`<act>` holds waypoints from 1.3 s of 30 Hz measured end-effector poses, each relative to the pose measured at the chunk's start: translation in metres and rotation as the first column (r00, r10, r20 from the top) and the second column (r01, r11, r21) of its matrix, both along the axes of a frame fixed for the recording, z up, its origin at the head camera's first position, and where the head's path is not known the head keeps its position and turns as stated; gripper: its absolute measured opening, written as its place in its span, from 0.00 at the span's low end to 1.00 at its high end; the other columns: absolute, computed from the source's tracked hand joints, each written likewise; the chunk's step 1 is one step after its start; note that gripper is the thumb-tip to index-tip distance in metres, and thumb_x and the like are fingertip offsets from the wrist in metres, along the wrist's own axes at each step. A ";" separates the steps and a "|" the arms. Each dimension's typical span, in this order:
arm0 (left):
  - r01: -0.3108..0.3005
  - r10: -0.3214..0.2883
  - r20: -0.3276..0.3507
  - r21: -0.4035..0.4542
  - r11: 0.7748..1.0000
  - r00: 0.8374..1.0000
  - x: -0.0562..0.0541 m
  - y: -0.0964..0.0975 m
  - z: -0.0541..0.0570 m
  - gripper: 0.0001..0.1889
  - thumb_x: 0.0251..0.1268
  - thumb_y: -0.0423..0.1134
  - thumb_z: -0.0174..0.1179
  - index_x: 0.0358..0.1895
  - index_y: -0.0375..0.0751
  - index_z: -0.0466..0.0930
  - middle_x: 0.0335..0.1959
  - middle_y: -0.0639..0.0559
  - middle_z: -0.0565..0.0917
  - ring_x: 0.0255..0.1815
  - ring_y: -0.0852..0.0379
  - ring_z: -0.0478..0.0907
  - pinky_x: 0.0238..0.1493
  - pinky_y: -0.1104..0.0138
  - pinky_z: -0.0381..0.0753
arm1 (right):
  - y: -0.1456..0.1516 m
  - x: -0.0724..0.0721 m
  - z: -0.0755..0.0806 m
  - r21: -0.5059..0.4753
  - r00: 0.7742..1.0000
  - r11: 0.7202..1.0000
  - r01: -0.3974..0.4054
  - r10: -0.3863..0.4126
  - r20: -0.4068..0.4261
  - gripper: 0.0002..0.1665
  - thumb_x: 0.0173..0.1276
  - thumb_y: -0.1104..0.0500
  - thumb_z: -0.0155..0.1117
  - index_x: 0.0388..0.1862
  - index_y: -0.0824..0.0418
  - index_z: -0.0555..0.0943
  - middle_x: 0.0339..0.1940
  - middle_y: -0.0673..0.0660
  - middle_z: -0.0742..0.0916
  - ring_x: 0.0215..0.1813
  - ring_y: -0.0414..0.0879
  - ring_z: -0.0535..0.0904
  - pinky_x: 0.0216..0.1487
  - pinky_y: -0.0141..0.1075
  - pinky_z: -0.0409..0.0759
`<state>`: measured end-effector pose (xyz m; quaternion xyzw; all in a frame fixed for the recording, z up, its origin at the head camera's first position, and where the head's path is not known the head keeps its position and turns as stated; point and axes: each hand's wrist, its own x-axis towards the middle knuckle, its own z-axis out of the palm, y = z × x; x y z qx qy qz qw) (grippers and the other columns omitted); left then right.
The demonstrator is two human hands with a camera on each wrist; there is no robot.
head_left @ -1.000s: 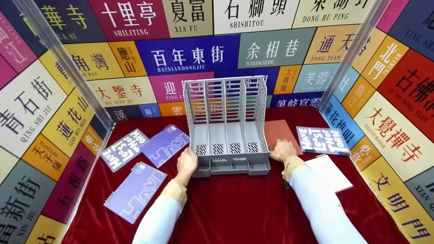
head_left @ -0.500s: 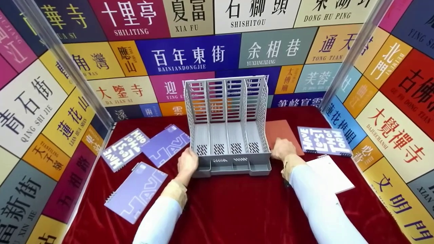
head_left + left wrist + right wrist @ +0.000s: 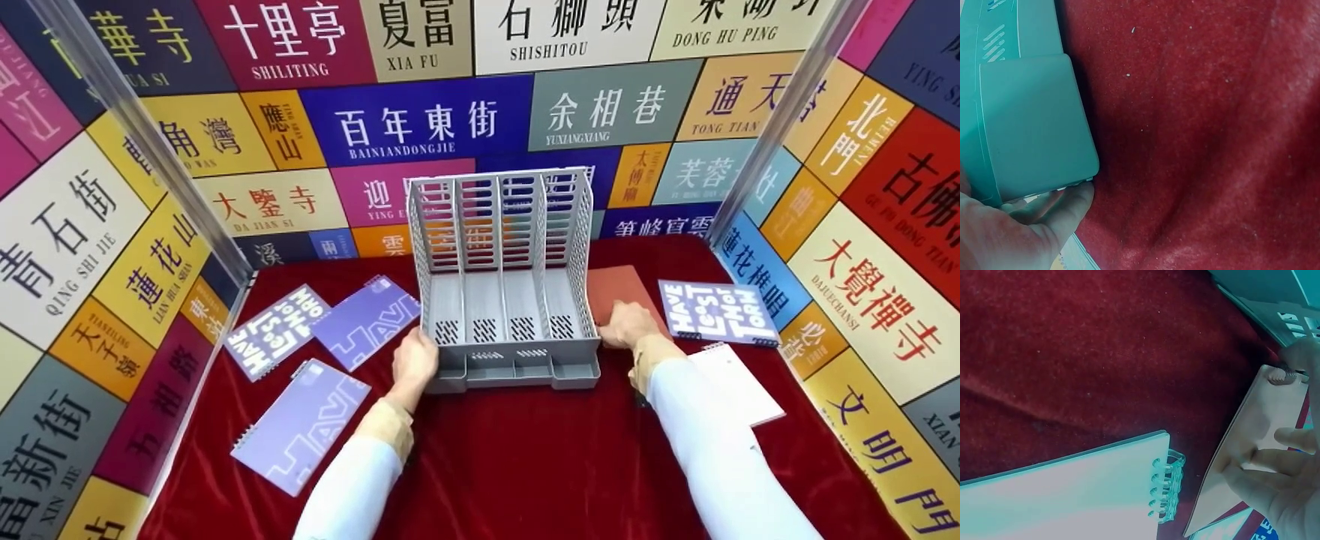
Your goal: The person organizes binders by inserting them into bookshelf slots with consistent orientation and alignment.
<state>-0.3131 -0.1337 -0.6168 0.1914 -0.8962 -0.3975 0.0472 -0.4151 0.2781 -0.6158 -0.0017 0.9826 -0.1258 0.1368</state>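
In the head view a grey desktop file rack [image 3: 514, 330] with upright dividers stands at the centre. My left hand [image 3: 415, 358] grips its left front corner; in the left wrist view fingers [image 3: 1075, 208] lie against the side of the rack. To the right of the rack, my right hand [image 3: 628, 324] rests on a reddish-brown notebook [image 3: 626, 283] lying flat. In the right wrist view, several fingertips touch that notebook's cover, and the thumb [image 3: 1297, 354] is at its corner close to the rack. Part of the notebook is hidden under the hand.
At the left lie two purple notebooks [image 3: 300, 427] [image 3: 365, 322] and a lettered spiral notebook [image 3: 276, 331]. Another lettered notebook [image 3: 718, 313] and a white spiral notebook [image 3: 739, 386] lie at the right. Printed panels [image 3: 412, 116] wall in the red cloth [image 3: 517, 465].
My right hand has shifted slightly forward and right on the reddish-brown notebook. My left hand has stayed on the rack, and the rack has barely moved.
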 end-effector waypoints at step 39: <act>0.009 -0.009 -0.009 -0.001 1.000 1.000 -0.002 -0.001 -0.003 0.24 0.91 0.47 0.41 0.60 0.38 0.86 0.60 0.32 0.91 0.64 0.29 0.89 0.64 0.37 0.86 | -0.016 0.005 0.022 -0.071 0.960 0.966 0.250 -0.256 -0.111 0.34 0.66 0.51 0.63 0.63 0.74 0.85 0.68 0.80 0.86 0.70 0.75 0.85 0.66 0.60 0.88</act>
